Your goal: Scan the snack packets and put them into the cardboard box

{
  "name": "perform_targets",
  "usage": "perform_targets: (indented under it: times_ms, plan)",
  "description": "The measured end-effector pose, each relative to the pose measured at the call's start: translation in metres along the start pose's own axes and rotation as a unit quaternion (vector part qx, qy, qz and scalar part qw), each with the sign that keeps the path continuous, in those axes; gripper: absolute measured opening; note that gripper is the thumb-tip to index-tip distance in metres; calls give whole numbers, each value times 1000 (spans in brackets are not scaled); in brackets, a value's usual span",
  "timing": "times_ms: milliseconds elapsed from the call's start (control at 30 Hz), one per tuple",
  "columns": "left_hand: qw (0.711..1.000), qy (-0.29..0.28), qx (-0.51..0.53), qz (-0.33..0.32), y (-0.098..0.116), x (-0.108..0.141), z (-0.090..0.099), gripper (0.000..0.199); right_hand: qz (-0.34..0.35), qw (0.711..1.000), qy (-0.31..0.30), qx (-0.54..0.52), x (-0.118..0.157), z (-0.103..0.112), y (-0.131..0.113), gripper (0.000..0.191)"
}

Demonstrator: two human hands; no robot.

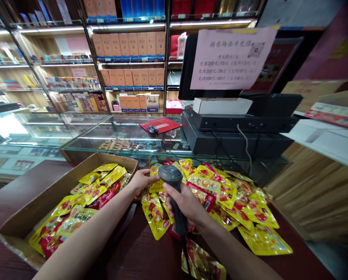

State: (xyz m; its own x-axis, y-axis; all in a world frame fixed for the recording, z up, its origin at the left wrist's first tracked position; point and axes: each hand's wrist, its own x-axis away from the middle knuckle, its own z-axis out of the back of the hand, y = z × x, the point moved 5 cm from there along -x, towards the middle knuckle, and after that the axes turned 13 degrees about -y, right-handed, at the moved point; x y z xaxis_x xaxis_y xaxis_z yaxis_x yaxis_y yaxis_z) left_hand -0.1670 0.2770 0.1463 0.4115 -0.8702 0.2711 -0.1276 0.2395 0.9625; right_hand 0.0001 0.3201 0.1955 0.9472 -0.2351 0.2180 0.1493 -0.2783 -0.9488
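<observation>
Two hands are kept at work over the packets: a handheld scanner (pixel 170 174) is held upright in the right grip (pixel 188 204), its fingers wrapped round the handle, while the edge of one yellow packet (pixel 155 187) is pinched in the left grip (pixel 140 182), thumb to the front and the other fingers partly hidden. That packet is held just beside the scanner head, by which it is partly covered. The step in hand is judged to be the scanning of this packet; for the next move, a steady aim and an uncovered code are called for, though whether any code is being read cannot be told. A loose pile of packets (pixel 228 190) is spread over the right of the dark table (pixel 133 249), and more are held in an open cardboard box (pixel 121 160) at the left. Beyond, a glass display case (pixel 84 139) is topped with a red mat (pixel 166 124) and a mouse (pixel 153 129). A monitor (pixel 187 66) is partly covered by a printed notice (pixel 229 79), and lit shelves (pixel 130 60) are filled with boxed goods.
</observation>
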Motion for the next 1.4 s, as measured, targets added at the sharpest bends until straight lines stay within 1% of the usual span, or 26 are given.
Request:
perform_targets:
  times_ms: [300, 533, 667, 800, 933, 1033, 1133, 1200, 1300, 1400]
  plan:
    - [1000, -7, 12, -4, -1, -1, 0, 47, -2, 1000, -1, 2, 0, 0, 1, 31]
    - [1000, -23, 19, -7, 2, 0, -5, 45, 2, 1000, 2, -1, -1, 2, 4, 32]
    - [1000, -9, 24, 1, 2, 2, -4, 45, 3, 1000, -7, 1, -1, 1, 2, 33]
    - [1000, -5, 15, -2, 2, 1, -3, 46, 6, 1000, -11, -1, 0, -1, -1, 35]
    - [1000, -6, 14, -18, 2, 1, -2, 48, 9, 1000, -12, -8, 3, -4, -5, 37]
    - [999, -3, 30, -45, 8, 3, 1, 49, 15, 1000, -18, -7, 6, -5, -8, 37]
    - [995, 12, 49, -87, 26, 11, 10, 50, 29, 999, -33, -1, 9, -6, -11, 36]
    - [992, 28, 54, -109, 42, 21, 20, 54, 36, 999, -39, 1, 10, -7, -13, 36]
    - [991, 52, 30, -121, 64, 42, 41, 61, 41, 998, -39, 3, 12, -9, -15, 38]
    - [988, 78, -18, -130, 79, 71, 70, 61, 44, 998, -41, 11, 15, -12, -16, 40]
